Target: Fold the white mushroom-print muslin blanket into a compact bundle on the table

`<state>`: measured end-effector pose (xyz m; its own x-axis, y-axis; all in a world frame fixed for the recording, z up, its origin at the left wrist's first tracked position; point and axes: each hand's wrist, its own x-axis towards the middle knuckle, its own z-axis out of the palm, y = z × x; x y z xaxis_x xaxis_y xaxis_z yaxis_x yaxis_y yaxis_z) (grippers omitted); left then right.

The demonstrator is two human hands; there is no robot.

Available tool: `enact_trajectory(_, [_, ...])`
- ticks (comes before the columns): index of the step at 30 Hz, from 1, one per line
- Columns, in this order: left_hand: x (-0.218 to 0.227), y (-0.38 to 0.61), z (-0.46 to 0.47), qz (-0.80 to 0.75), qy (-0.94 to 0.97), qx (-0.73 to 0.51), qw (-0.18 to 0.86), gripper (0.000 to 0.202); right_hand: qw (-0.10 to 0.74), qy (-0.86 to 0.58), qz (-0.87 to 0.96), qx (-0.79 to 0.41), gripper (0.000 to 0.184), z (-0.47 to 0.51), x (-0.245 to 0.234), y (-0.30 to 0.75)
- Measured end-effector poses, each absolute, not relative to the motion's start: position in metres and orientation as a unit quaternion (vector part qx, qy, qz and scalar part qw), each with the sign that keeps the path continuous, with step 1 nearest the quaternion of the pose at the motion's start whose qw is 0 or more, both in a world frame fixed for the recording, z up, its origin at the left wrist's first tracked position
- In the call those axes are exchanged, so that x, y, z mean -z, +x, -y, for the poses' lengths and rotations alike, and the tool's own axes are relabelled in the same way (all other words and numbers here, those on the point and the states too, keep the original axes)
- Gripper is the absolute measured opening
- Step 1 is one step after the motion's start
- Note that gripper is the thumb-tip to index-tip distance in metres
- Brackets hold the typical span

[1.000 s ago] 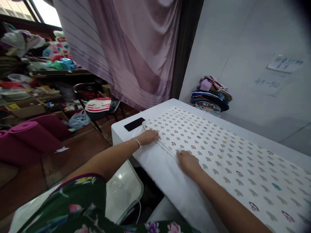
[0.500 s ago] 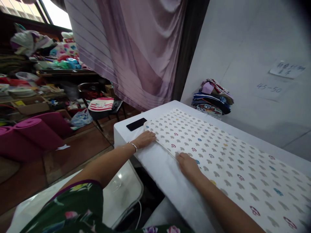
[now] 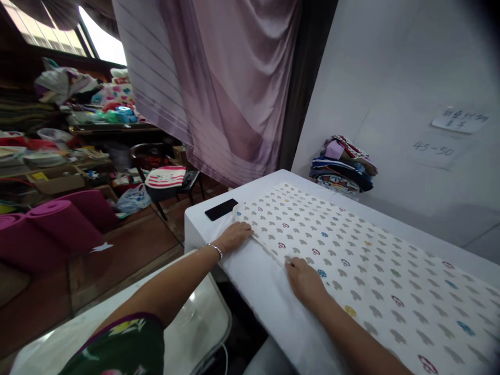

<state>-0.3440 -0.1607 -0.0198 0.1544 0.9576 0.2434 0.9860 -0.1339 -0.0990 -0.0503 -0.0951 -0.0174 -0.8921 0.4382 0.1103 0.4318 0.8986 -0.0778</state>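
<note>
A white cloth (image 3: pixel 351 260) printed with grey, red, blue and yellow mushroom shapes lies spread over the white-covered table (image 3: pixel 253 271). At its near edge, close to the left corner, my left hand (image 3: pixel 235 235) grips the border with fingers closed and the palm downward. Farther right along that same edge, my right hand (image 3: pixel 304 281) pinches the border between thumb and fingers. Just beyond my left hand, a black phone (image 3: pixel 221 209) rests on the table, beside the cloth's corner.
A stack of folded clothes (image 3: pixel 341 166) stands against the white wall behind the table. A pink curtain (image 3: pixel 234 94) hangs at the back. To the left are a chair (image 3: pixel 166 179), rolled magenta mats (image 3: pixel 58 224) and a white stool-like surface (image 3: pixel 195 312).
The camera has tilted slightly, so the scene sits a little lower in view. Both hands stay at the cloth's near edge, with the right hand's fingers still pinching it.
</note>
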Motion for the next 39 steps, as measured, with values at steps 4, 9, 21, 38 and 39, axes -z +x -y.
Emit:
enact_trajectory(4, [0.017,-0.346,0.163,0.677,-0.725,0.107,0.071,0.025,0.071,-0.214,0.974,-0.009,0.033,0.096,0.022,-0.051])
enact_trajectory(9, [0.012,-0.353,0.167,0.717,-0.682,0.13,0.061,0.026,0.078,-0.222,0.972,0.017,0.04,0.101,0.026,-0.052])
enact_trajectory(21, [0.0,-0.365,0.157,0.901,-0.37,0.226,0.013,0.026,0.123,-0.245,0.961,0.048,0.04,0.106,0.044,-0.051])
enact_trajectory(38, [-0.002,-0.371,0.135,0.94,-0.238,0.244,-0.023,0.025,0.135,-0.252,0.958,-0.004,0.036,0.104,0.046,-0.051])
enact_trajectory(39, [-0.002,-0.371,0.135,0.941,-0.233,0.245,-0.023,0.029,0.134,-0.254,0.958,-0.009,0.036,0.104,0.046,-0.051])
